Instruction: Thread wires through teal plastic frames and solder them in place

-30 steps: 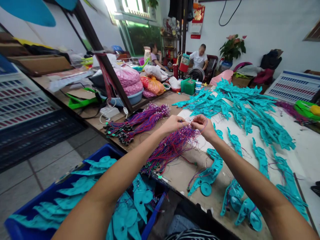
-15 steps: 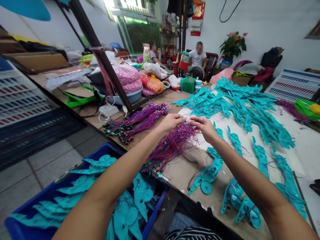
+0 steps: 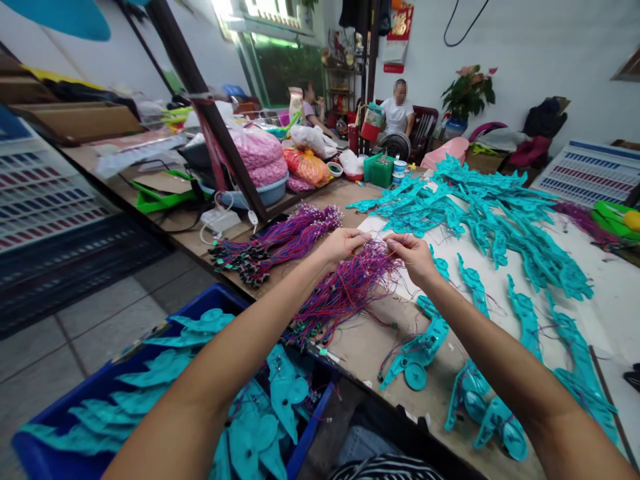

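Fine wires [image 3: 375, 237] pinched between your two hands, centre frame.
Lower left, a smooth blue crate [image 3: 316, 415] flanks the tabletop's [image 3: 367, 350] near edge; your left grip [image 3: 343, 246] pinches above a tangled bundle [image 3: 345, 290], bare room below; your right grip [image 3: 412, 257], straighter-fingered half a second ago, pinches too; curved teal plastic parts [image 3: 524, 313] crowd the right.

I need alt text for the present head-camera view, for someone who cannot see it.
A person's left hand and right hand pinch thin wires over a heap of red and purple wires on a workbench. Turquoise parts lie at right; more are in a blue bin at lower left.
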{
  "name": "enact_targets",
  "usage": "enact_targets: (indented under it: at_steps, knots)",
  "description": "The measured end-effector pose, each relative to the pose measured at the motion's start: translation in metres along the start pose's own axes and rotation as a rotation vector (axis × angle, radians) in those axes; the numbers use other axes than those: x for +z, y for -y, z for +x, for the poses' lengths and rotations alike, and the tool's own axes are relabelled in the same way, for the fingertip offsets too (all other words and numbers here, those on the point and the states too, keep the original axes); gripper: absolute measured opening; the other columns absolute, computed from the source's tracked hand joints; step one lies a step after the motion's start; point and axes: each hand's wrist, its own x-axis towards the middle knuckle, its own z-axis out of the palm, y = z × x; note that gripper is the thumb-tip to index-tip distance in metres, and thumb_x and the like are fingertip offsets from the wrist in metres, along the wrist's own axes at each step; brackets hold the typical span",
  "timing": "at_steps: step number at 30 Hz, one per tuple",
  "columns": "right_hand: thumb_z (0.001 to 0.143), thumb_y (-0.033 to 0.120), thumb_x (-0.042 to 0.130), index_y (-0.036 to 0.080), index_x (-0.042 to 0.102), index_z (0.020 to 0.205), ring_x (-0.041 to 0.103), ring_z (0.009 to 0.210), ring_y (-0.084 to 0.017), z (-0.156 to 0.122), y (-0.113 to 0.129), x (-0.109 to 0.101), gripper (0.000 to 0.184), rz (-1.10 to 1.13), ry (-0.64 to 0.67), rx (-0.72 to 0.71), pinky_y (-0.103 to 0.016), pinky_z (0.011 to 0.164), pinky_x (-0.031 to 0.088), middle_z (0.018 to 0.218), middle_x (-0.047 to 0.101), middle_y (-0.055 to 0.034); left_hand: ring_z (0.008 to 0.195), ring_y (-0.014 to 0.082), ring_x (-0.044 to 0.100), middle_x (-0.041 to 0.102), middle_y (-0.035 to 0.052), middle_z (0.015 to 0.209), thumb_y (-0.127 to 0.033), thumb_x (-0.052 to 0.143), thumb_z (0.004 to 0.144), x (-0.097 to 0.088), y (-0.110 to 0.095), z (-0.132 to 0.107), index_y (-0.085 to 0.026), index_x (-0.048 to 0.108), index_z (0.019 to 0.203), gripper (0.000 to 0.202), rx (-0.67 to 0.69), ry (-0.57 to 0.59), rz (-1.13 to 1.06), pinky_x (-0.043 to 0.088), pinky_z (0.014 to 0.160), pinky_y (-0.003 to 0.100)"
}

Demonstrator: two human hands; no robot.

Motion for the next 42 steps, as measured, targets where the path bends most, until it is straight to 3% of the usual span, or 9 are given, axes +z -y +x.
enact_targets:
  at_steps: [6, 16, 18, 21, 29, 35, 37, 42]
  knots:
    - [0.054, 0.043, 0.081, 0.018, 0.071, 0.075, 0.051, 0.056, -0.01, 0.0, -0.001, 0.003, 0.034, 0.028, -0.011, -0.002, -0.026, 0.058, 0.04, 0.058, 0.06, 0.003, 0.038, 0.0029, 0.025, 0.037, -0.0086, 0.043, -0.028, 0.075, 0.072, 0.004, -0.012, -0.003, -0.013, 0.058, 0.065, 0.024, -0.074, 0.093, 0.006, 0.008, 0.043, 0.023]
    - [0.05, 0.045, 0.085, 0.019, 0.072, 0.078, 0.052, 0.056, -0.008, 0.001, -0.002, -0.007, 0.04, 0.116, -0.028, 0.048, -0.024, 0.057, 0.038, 0.06, 0.062, 0.0031, 0.036, 0.0029, 0.028, 0.041, -0.0077, 0.044, -0.017, 0.065, 0.08, 0.005, -0.011, 0.004, -0.012, 0.061, 0.07, 0.012, -0.119, -0.06, 0.063, 0.013, 0.042, 0.021]
    - [0.051, 0.044, 0.085, 0.02, 0.072, 0.078, 0.05, 0.055, -0.008, 0.0, -0.001, -0.006, 0.038, 0.13, -0.015, 0.055, -0.024, 0.055, 0.036, 0.059, 0.06, 0.0039, 0.036, 0.003, 0.027, 0.041, -0.0082, 0.043, -0.016, 0.066, 0.08, 0.008, -0.013, 0.005, -0.012, 0.066, 0.078, 0.005, -0.116, -0.037, 0.062, 0.013, 0.042, 0.02]
    - [0.052, 0.042, 0.084, 0.02, 0.072, 0.076, 0.049, 0.056, -0.008, -0.001, 0.001, -0.005, 0.035, 0.134, 0.018, 0.067, -0.024, 0.055, 0.036, 0.061, 0.06, 0.0039, 0.037, 0.0032, 0.028, 0.039, -0.009, 0.042, -0.018, 0.068, 0.079, 0.014, -0.015, 0.005, -0.011, 0.07, 0.089, 0.013, -0.122, 0.038, 0.054, 0.013, 0.043, 0.02]
    - [0.048, 0.04, 0.086, 0.019, 0.066, 0.069, 0.05, 0.053, -0.008, 0.002, -0.001, -0.011, 0.036, 0.136, -0.026, 0.076, -0.024, 0.052, 0.035, 0.059, 0.06, 0.0041, 0.037, 0.0026, 0.028, 0.041, -0.0075, 0.041, -0.012, 0.066, 0.078, 0.023, -0.022, 0.006, -0.011, 0.065, 0.068, 0.011, -0.124, 0.066, 0.103, 0.014, 0.042, 0.02]
    - [0.043, 0.04, 0.088, 0.018, 0.07, 0.071, 0.056, 0.061, -0.011, 0.0, -0.002, -0.018, 0.04, 0.068, -0.025, 0.108, -0.028, 0.062, 0.044, 0.065, 0.065, 0.0008, 0.036, 0.0034, 0.026, 0.039, -0.0088, 0.039, -0.013, 0.065, 0.079, 0.022, -0.017, 0.008, -0.011, 0.069, 0.078, 0.005, -0.121, 0.011, 0.128, 0.012, 0.042, 0.021]
    - [0.044, 0.04, 0.087, 0.018, 0.07, 0.069, 0.057, 0.063, -0.012, 0.0, -0.002, -0.017, 0.037, 0.064, -0.016, 0.082, -0.029, 0.065, 0.045, 0.065, 0.066, 0.0005, 0.037, 0.0034, 0.026, 0.038, -0.0088, 0.039, -0.014, 0.066, 0.079, 0.023, -0.016, 0.009, -0.011, 0.07, 0.078, 0.005, -0.129, 0.052, 0.177, 0.012, 0.042, 0.021]
    - [0.048, 0.042, 0.086, 0.02, 0.07, 0.068, 0.056, 0.065, -0.012, 0.0, 0.0, -0.012, 0.035, 0.052, -0.02, 0.005, -0.029, 0.066, 0.044, 0.067, 0.066, 0.0008, 0.038, 0.0028, 0.026, 0.037, -0.0081, 0.04, -0.018, 0.068, 0.079, 0.029, -0.02, 0.008, -0.012, 0.061, 0.059, 0.022, -0.141, 0.178, 0.222, 0.012, 0.043, 0.021]
